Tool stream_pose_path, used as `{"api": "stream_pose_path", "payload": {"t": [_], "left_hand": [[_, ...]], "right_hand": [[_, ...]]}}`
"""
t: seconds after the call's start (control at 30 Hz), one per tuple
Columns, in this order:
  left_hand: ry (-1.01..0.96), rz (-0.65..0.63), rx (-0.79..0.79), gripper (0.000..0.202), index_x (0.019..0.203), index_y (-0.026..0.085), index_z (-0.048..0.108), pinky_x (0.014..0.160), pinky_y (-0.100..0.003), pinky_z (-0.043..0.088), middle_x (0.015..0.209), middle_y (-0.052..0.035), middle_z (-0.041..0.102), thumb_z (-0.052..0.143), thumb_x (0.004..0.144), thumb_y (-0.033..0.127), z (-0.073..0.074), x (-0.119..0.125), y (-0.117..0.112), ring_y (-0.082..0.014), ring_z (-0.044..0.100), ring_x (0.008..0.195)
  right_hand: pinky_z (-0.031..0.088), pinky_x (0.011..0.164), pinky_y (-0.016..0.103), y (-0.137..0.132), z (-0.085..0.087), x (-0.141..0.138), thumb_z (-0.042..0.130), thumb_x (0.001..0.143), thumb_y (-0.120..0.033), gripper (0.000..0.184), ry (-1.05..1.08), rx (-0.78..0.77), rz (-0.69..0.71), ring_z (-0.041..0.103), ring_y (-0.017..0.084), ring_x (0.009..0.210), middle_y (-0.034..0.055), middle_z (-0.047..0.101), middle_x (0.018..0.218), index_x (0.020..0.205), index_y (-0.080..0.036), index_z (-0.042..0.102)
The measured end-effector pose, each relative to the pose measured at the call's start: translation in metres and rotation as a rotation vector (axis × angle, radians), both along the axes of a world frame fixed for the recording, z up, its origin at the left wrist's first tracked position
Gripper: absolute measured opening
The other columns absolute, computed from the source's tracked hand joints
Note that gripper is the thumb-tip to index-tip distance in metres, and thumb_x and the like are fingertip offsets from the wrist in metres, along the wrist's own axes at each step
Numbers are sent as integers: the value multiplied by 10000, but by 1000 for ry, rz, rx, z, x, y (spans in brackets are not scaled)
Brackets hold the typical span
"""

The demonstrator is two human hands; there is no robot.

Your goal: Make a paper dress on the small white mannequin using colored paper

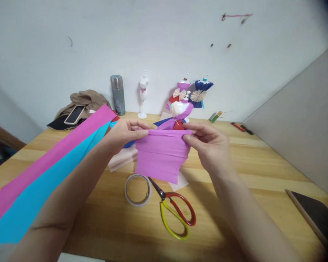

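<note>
Pink paper (pixel 54 156) and blue paper (pixel 51 183) extend along the left. My left hand (pixel 121 134) pinches the upper left corner of the purple paper (pixel 161 154) — raised at centre, before a small mannequin (pixel 177 108). Tape (pixel 138 204) and scissors (pixel 162 195) lie nearer me on the table (pixel 251 174). My right hand (pixel 211 143) pinches the upper right corner — thumb in front.

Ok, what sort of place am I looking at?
Probably a craft workspace, set up on a wooden table: there's a creased purple sheet, red-and-yellow scissors and a miniature mannequin dressed in purple and red.
</note>
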State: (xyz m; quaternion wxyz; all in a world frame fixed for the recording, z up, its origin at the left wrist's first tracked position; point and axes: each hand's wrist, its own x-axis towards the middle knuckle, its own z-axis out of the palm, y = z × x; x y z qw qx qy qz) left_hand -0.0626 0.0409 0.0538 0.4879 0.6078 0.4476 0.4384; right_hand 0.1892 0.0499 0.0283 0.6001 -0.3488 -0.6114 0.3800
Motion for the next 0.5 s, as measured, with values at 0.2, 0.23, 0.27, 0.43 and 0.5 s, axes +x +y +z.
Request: {"api": "stream_pose_path", "payload": {"t": [0.2, 0.23, 0.27, 0.43, 0.5], "left_hand": [[6, 87, 15, 200, 731, 149, 684, 515, -202, 397, 601, 18, 625, 796, 623, 275, 4, 9, -3, -85, 538, 554], [9, 89, 20, 197, 726, 146, 683, 520, -204, 396, 604, 16, 624, 791, 618, 270, 5, 11, -4, -85, 536, 559], [10, 86, 24, 192, 720, 143, 681, 523, -207, 395, 605, 16, 622, 785, 617, 268, 7, 12, -6, -86, 535, 561], [6, 74, 19, 176, 682, 145, 656, 538, -214, 397, 595, 21, 609, 762, 636, 277, 9, 15, -7, -87, 532, 564], [6, 85, 9, 168, 670, 147, 648, 550, -215, 410, 591, 19, 615, 757, 644, 273, 8, 15, -7, -91, 544, 567]], "right_hand": [[577, 636, 343, 1, -1, -1, 823, 710, -283, 162, -48, -43, 32, 675, 188, 712, 7, 764, 793, 867, -303, 790], [569, 620, 337, 1, -2, -1, 826, 702, -290, 145, -48, -57, 35, 668, 184, 699, 5, 759, 780, 841, -303, 788], [557, 595, 329, 1, -2, -2, 832, 690, -294, 130, -46, -71, 36, 655, 178, 675, 2, 751, 760, 810, -302, 784], [486, 517, 289, 1, 0, -3, 829, 662, -294, 81, -29, -97, 18, 587, 143, 579, -8, 708, 666, 677, -271, 753], [469, 513, 281, 0, 2, -3, 815, 669, -295, 71, -32, -89, -4, 571, 135, 568, -11, 700, 648, 661, -264, 751]]}}
